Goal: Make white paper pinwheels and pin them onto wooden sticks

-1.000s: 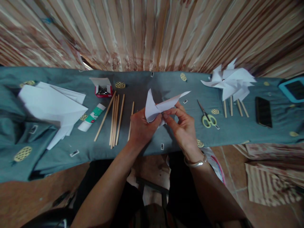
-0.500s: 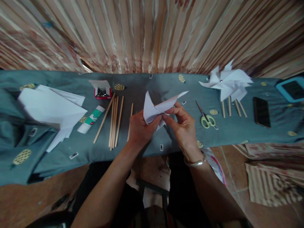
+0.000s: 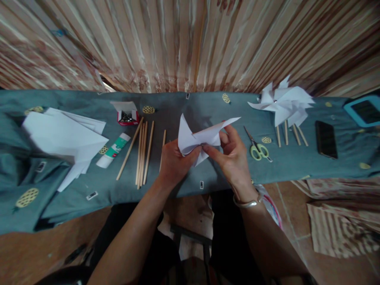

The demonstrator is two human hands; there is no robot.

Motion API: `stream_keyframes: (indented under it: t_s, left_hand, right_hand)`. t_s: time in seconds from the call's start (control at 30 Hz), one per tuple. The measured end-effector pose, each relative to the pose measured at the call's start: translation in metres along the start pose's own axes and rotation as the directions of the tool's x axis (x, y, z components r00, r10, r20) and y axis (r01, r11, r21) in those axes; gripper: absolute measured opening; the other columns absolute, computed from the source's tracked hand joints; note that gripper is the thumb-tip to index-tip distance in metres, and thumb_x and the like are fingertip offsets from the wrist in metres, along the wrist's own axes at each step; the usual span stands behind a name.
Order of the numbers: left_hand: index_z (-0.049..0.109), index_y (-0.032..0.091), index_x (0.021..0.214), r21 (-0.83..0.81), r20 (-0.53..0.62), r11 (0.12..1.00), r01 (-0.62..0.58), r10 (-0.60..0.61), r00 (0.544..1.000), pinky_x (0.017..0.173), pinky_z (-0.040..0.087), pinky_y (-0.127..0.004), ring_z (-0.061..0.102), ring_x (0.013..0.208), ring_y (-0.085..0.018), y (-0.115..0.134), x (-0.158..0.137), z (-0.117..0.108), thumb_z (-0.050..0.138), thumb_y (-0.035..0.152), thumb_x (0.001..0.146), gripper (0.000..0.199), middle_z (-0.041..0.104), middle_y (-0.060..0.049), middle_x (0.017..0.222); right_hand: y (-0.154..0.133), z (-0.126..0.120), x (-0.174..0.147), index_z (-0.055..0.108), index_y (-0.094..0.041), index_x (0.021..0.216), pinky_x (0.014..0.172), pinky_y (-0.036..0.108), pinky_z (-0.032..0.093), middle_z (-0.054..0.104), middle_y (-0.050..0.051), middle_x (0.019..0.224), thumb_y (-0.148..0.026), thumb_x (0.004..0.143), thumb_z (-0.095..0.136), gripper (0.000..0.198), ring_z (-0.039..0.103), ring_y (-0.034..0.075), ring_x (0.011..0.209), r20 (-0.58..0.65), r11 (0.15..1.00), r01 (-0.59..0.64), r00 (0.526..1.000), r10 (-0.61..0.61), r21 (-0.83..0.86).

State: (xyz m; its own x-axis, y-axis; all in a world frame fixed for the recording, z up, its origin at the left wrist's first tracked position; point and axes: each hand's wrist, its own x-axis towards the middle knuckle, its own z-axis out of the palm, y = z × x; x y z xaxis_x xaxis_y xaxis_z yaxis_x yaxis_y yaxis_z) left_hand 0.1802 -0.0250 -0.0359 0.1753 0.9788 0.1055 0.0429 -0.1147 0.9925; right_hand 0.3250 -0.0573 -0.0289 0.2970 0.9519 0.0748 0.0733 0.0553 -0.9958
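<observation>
A white paper pinwheel, its blades folded in toward the centre, is held up above the cloth between both hands. My left hand is closed on its left side, thumb pressed near the middle. With thumb and fingers closed on the right side of the paper, my right hand meets the left thumb at the centre. Whether a pin sits under the fingertips I cannot make out. One wooden stick lies partly hidden behind my left hand. To the right rest green-handled scissors.
Cut white paper, a glue stick, an open red box of pins and several wooden sticks lie left. Pinwheels on sticks, a black phone and a blue-framed device lie right. A pleated curtain hangs behind.
My right hand has shifted slightly right, its fingers opening out a little around the pinwheel's right blade. My left hand keeps its hold; the pinwheel has barely moved.
</observation>
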Motion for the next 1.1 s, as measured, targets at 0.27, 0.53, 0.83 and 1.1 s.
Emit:
stream_keyframes:
  t_s: [0.27, 0.53, 0.83, 1.1]
  left_hand:
    - [0.076, 0.015, 0.081, -0.006, 0.04, 0.999, 0.032, -0.032, 0.999, 0.06, 0.052, -0.026, 0.07, 0.069, -0.019, 0.001, 0.0, 0.001, 0.071, 0.024, 0.072, 0.015, 0.077, -0.004, 0.076]
    - [0.075, 0.015, 0.08, 0.007, 0.029, 0.999, 0.047, -0.047, 0.998, 0.061, 0.051, -0.026, 0.069, 0.068, -0.018, -0.001, -0.002, 0.001, 0.072, 0.025, 0.073, 0.013, 0.077, -0.005, 0.075]
    - [0.075, 0.015, 0.078, -0.064, 0.015, 0.993, 0.102, -0.102, 0.995, 0.059, 0.051, -0.025, 0.067, 0.066, -0.017, 0.003, -0.001, 0.003, 0.072, 0.024, 0.068, 0.013, 0.076, -0.004, 0.073]
    - [0.074, 0.015, 0.081, -0.103, 0.011, 0.986, 0.133, -0.132, 0.991, 0.06, 0.052, -0.026, 0.069, 0.068, -0.018, 0.001, -0.002, 0.004, 0.074, 0.026, 0.069, 0.016, 0.077, -0.005, 0.077]
  right_hand:
    - [-0.011, -0.007, 0.0, 0.049, -0.028, 0.13, 0.075, 0.038, 0.062, 0.074, -0.003, 0.086, -0.03, 0.063, 0.087, 0.077, 0.07, 0.02, 0.075, -0.009, 0.988, -0.144, 0.989, 0.144, 0.048]
    - [-0.011, -0.008, 0.0, 0.05, -0.027, 0.129, 0.072, 0.039, 0.062, 0.074, -0.002, 0.086, -0.032, 0.06, 0.088, 0.079, 0.071, 0.021, 0.076, 0.018, 0.978, -0.197, 0.98, 0.197, 0.063]
    - [-0.011, -0.008, 0.0, 0.051, -0.028, 0.128, 0.065, 0.035, 0.059, 0.072, -0.003, 0.084, -0.032, 0.062, 0.087, 0.075, 0.068, 0.019, 0.071, 0.024, 0.984, -0.174, 0.985, 0.173, 0.034]
    - [-0.013, -0.007, -0.001, 0.051, -0.028, 0.128, 0.069, 0.037, 0.06, 0.072, -0.003, 0.085, -0.032, 0.064, 0.085, 0.072, 0.069, 0.02, 0.074, 0.025, 0.985, -0.169, 0.986, 0.168, 0.03]
